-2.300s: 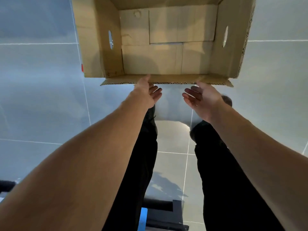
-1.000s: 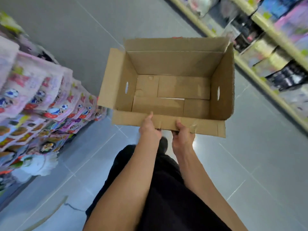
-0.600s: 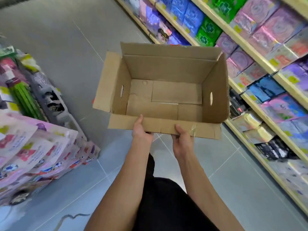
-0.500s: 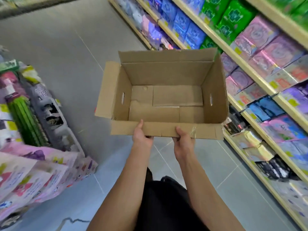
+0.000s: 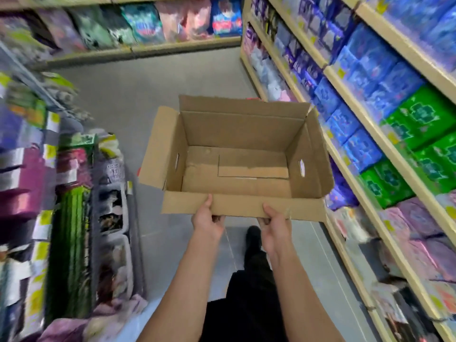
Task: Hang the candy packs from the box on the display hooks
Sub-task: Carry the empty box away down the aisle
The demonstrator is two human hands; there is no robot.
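Box (image 5: 237, 166): brown cardboard, open-topped, flaps up, carried in mid-air over the aisle floor (image 5: 138, 99), roughly centre of view. Inside showed only bare cardboard bottom w/ folded inner flaps; slot handle cut in each short wall. No candy packs seen in it.

Left hand (image 5: 207, 224) gripped the near flap's lower edge, thumb up on the flap's face, fingers curled under. Right hand (image 5: 276, 227) held same flap just beside it, thumb on the face, fingers tucked below. Both hands close together, near flap's middle; forearms bare.

Surroundings: narrow shop aisle, grey tile. Right shelving (image 5: 370, 124) ran along the aisle, wood-coloured edges, packed w/ blue packs (image 5: 365, 67), green packs (image 5: 419, 119), pink/purple packs (image 5: 419, 230) lower down. Box's right wall sat just beside that shelving, overlapping it in view. Left display (image 5: 61, 193) crowded w/ blurred hanging goods, green and purple; too smeared to tell what kind. Far shelf (image 5: 148, 48) crossed the aisle's end, soft packs on it. Dark trousers and a shoe (image 5: 253, 236) showed below box, on the floor between the two sides.
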